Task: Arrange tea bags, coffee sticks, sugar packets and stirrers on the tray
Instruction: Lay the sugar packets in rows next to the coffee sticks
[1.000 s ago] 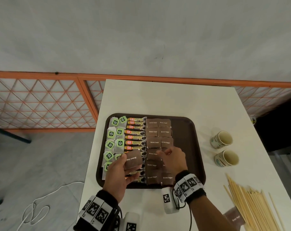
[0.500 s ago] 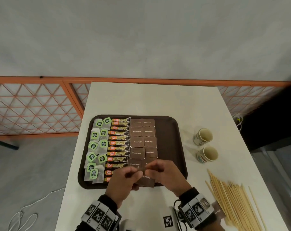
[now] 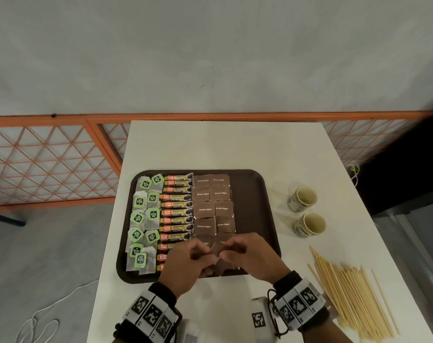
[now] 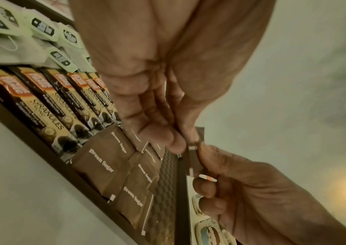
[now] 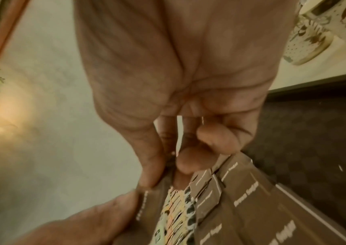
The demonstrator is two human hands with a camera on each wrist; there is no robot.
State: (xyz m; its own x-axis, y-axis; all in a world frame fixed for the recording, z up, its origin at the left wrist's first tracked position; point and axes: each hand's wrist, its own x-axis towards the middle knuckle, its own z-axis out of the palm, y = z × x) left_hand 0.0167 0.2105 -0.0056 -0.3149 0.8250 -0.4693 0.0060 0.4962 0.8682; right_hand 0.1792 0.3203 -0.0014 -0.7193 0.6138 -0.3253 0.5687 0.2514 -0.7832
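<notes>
We pinched one flat brown paper sugar packet (image 3: 216, 251) between both hands' curled fingers (image 4: 174, 142); glossy coffee sticks (image 3: 177, 219) lay left of them.

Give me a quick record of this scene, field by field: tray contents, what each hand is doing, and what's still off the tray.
tray: brown, on the white table
left column: tea bags
middle column: coffee sticks
right columns: sugar packets
left hand: pinches a sugar packet
right hand: pinches the same packet
off tray: stirrers, two cups
</notes>
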